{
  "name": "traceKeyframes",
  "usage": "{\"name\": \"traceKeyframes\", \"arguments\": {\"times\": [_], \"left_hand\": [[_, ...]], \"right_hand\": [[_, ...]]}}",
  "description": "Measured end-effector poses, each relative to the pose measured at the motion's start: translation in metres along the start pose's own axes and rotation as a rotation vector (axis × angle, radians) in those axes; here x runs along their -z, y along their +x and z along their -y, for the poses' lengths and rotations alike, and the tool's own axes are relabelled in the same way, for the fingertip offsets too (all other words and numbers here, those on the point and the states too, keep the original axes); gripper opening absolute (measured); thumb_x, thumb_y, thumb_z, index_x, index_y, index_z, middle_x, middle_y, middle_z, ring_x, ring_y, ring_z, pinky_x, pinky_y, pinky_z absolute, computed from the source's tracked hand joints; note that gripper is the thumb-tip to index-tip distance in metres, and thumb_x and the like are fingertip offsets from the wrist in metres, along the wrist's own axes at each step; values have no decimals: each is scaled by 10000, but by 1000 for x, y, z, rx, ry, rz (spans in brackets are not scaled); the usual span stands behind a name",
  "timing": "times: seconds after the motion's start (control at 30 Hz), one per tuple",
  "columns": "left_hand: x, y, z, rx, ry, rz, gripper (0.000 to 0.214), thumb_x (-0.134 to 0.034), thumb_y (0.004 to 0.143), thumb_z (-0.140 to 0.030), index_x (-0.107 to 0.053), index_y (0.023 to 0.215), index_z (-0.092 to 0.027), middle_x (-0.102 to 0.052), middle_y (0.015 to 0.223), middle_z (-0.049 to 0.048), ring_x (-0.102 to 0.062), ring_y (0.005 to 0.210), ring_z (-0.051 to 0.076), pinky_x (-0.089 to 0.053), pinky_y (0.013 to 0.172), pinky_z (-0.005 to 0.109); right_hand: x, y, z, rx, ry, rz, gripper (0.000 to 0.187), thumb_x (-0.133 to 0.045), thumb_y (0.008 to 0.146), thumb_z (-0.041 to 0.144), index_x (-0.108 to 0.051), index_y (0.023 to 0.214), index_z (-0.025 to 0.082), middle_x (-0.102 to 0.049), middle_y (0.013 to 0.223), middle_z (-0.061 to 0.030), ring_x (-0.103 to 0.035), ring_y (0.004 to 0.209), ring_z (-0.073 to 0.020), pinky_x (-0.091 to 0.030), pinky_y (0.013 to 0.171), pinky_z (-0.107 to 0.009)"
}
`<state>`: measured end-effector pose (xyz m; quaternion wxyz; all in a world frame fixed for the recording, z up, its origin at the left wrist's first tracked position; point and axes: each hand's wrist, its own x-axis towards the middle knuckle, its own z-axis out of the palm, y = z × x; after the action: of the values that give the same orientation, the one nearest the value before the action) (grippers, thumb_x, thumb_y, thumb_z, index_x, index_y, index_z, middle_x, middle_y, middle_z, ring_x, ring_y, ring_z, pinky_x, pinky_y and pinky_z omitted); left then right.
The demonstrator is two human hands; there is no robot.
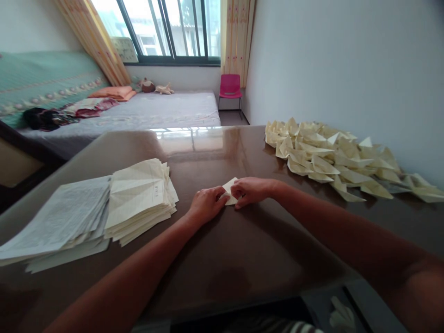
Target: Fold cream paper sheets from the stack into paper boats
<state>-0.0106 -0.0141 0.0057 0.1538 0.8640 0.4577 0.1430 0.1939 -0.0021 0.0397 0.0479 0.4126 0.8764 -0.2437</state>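
Note:
Between my two hands, on the brown table (pixel 208 259), is a small folded piece of cream paper (pixel 230 186). My left hand (pixel 207 203) pinches its left edge with thumb and fingers. On the paper's right side, my right hand (pixel 252 188) grips it with curled fingers and thumb. Parts of the paper are hidden under the fingers. To the left lies a stack of creased cream sheets (pixel 138 194), and beside it a stack of printed grey-white sheets (pixel 65 217). A large heap of folded cream paper shapes (pixel 322 157) sits to the right.
A white wall (pixel 333 60) runs along the table's right side, behind the heap. Beyond the table stand a bed (pixel 180 108) and a pink chair (pixel 230 87) under a window (pixel 173 32). Something pale (pixel 342 314) lies below the table's front edge.

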Motion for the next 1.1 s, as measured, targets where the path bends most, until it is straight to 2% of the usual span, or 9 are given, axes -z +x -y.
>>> {"name": "traceKeyframes", "arguments": {"times": [0.1, 0.2, 0.33, 0.57, 0.87, 1.1], "left_hand": [[0, 1, 1, 14, -19, 18, 289, -461, 891, -425, -653, 805, -227, -674, 726, 5, -605, 679, 160, -311, 592, 245], [0, 2, 3, 31, -56, 31, 266, -474, 886, -410, -669, 846, -234, -693, 762, 0, -618, 715, 155, -329, 619, 241], [0, 5, 5, 67, -72, 53, 240, -514, 863, -423, -669, 844, -241, -692, 745, -15, -611, 683, 144, -335, 615, 237], [0, 10, 5, 101, -61, 89, 206, -526, 856, -419, -621, 896, -241, -669, 768, -28, -590, 673, 135, -355, 616, 232], [-1, 12, 8, 144, -95, 144, 207, -544, 848, -430, -579, 958, -258, -621, 726, -63, -567, 656, 123, -370, 627, 233], [-1, 10, 4, 143, -74, 127, 177, -533, 861, -396, -581, 978, -271, -624, 741, -61, -577, 674, 127, -359, 620, 238]], "right_hand": [[-19, -14, 1, -46, 157, -208, 187, -656, 816, 350, -669, 852, 167, -626, 824, -15, -543, 723, -124, -372, 630, -219], [-41, -26, 1, -44, 254, -415, 169, -645, 833, 340, -693, 823, 178, -618, 878, -37, -559, 813, -148, -403, 712, -243], [-59, -28, 4, -98, 244, -575, 172, -639, 840, 358, -688, 810, 196, -617, 881, -42, -547, 877, -174, -398, 772, -282], [-63, -26, 12, -204, 101, -552, 184, -551, 896, 367, -634, 852, 208, -600, 944, -41, -507, 944, -194, -334, 820, -335], [-61, -30, 17, -233, 133, -519, 113, -569, 882, 330, -595, 871, 221, -567, 976, -31, -467, 967, -201, -302, 795, -330], [-62, -28, 18, -248, 139, -512, 99, -579, 873, 318, -586, 877, 219, -566, 975, -31, -470, 966, -200, -306, 800, -330]]}}
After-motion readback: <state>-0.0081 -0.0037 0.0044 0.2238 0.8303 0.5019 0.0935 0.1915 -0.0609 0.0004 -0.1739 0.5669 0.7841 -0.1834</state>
